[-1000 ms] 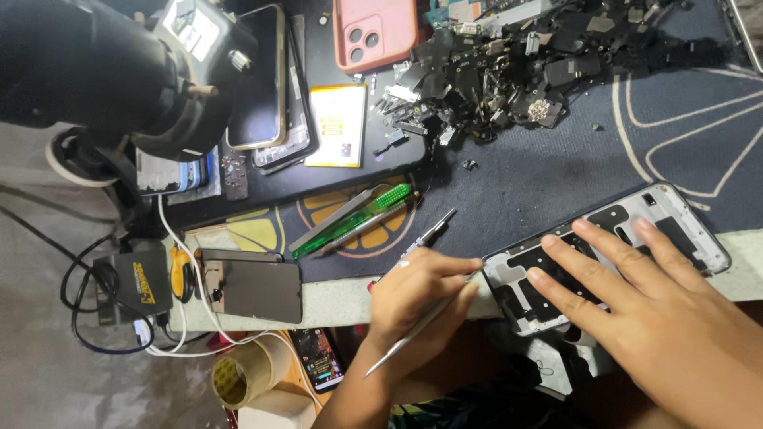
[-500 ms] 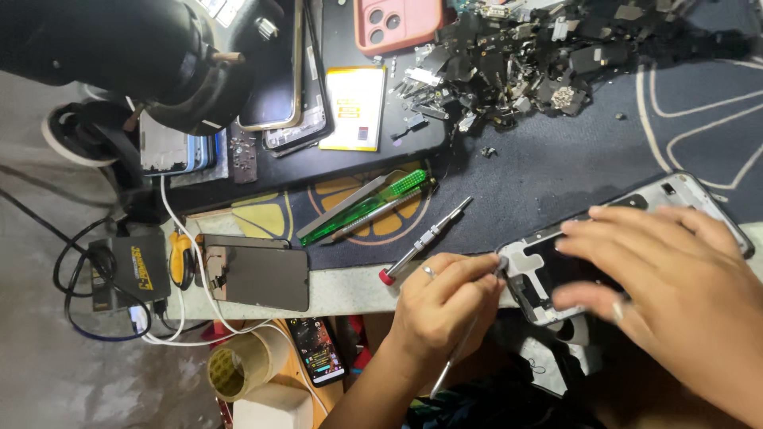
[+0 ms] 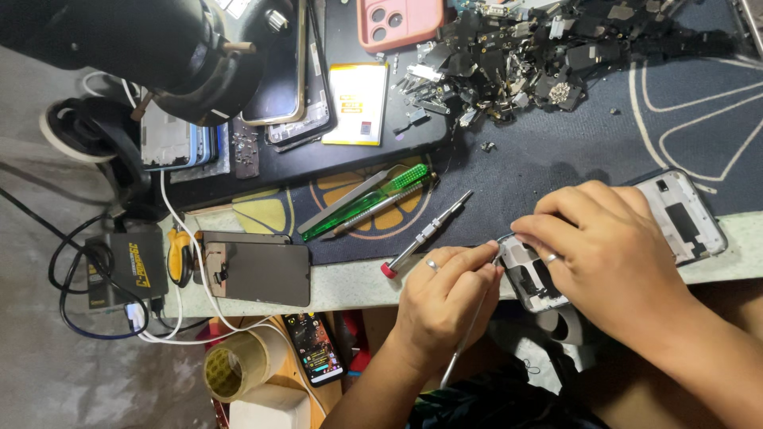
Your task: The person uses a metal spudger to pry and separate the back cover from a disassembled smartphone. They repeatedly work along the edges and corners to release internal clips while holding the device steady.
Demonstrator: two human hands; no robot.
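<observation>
An opened phone frame (image 3: 687, 218) lies across the table's front edge, half on the dark mat. My right hand (image 3: 616, 258) rests on its left part and pins it down, fingers curled over the corner. My left hand (image 3: 445, 306) pinches a thin metal tool (image 3: 463, 347). The tool's upper end meets the frame's left corner by my right fingertips, and its shaft slants down past my palm. A small screwdriver (image 3: 427, 233) with a red end lies loose on the mat, just left of my left hand.
A heap of small phone parts (image 3: 540, 56) fills the mat's far side. A green-handled tool (image 3: 373, 199), yellow battery (image 3: 358, 103), pink phone case (image 3: 397, 20) and dark screen panel (image 3: 258, 272) lie to the left. A black microscope (image 3: 143, 40) overhangs the far left. A tape roll (image 3: 230, 369) and lit phone (image 3: 316, 349) sit below.
My left hand has shifted right and brought the thin tool's tip to the frame's corner. My right hand slid left over the frame's end. The screwdriver now lies apart from my left hand.
</observation>
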